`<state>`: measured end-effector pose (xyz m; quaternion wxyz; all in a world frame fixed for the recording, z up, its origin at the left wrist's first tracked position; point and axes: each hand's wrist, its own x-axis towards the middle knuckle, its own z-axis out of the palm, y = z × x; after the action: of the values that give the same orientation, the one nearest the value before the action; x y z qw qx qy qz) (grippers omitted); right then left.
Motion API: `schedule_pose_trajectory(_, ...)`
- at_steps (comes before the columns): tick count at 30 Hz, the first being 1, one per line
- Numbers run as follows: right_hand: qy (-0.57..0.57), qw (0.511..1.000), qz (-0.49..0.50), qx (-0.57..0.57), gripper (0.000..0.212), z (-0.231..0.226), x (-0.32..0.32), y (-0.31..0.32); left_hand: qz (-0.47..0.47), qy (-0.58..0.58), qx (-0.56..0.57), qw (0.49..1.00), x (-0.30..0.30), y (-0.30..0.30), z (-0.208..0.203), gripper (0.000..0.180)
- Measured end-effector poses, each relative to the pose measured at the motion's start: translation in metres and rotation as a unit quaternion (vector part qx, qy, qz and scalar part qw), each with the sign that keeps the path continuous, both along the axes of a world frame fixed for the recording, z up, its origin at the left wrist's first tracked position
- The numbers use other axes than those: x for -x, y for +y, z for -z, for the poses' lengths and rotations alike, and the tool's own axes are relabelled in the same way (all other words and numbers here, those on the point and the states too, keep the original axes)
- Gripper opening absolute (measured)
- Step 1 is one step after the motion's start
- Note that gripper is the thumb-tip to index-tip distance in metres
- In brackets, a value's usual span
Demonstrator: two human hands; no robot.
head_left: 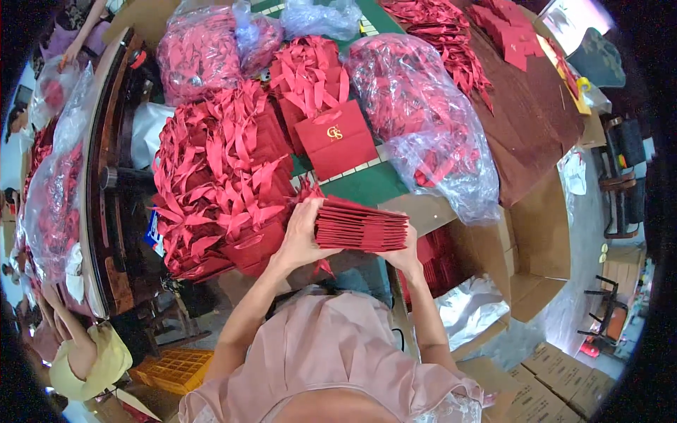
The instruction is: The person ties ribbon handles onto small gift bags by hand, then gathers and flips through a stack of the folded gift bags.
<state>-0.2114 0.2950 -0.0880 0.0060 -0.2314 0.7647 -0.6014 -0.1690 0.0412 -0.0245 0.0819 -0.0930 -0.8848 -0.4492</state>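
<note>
Between my two hands is a thick stack of flat red paper gift bags point(361, 227), its layered edges facing up at me. My left hand point(302, 231) grips the stack's left end, the thumb along its side. At the other end my right hand point(407, 255) is closed on it, its fingers partly hidden by the bags. Close by on the left lies a big pile of red bags with ribbon ties point(218, 176). Just beyond the held stack, one red gift bag with a gold emblem point(338, 151) leans against more ribboned bags point(307, 74).
A clear plastic sack of red bags point(423, 106) lies to the right on the green table point(374, 180). An open cardboard box point(539, 233) stands at my right, with red bags point(441, 261) beside it. A yellow crate point(173, 370) and another person's arm point(70, 328) are at lower left.
</note>
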Motion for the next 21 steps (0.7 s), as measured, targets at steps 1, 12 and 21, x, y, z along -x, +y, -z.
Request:
schedule_pose_trajectory(1,-0.014,1.000,0.017,0.014,0.063,-0.002,-0.002,0.001,-0.006,0.020,-0.011,1.000,0.002,0.004,-0.011,0.070)
schedule_pose_trajectory(12,0.164,0.985,0.047,-0.036,0.031,-0.096,0.029,0.006,-0.058,0.112,0.034,0.991,0.025,0.008,-0.069,0.101)
schedule_pose_trajectory(21,0.452,0.874,0.023,-0.178,0.014,-0.057,0.018,0.006,-0.043,-0.340,-0.632,0.695,-0.025,0.027,0.003,0.065)
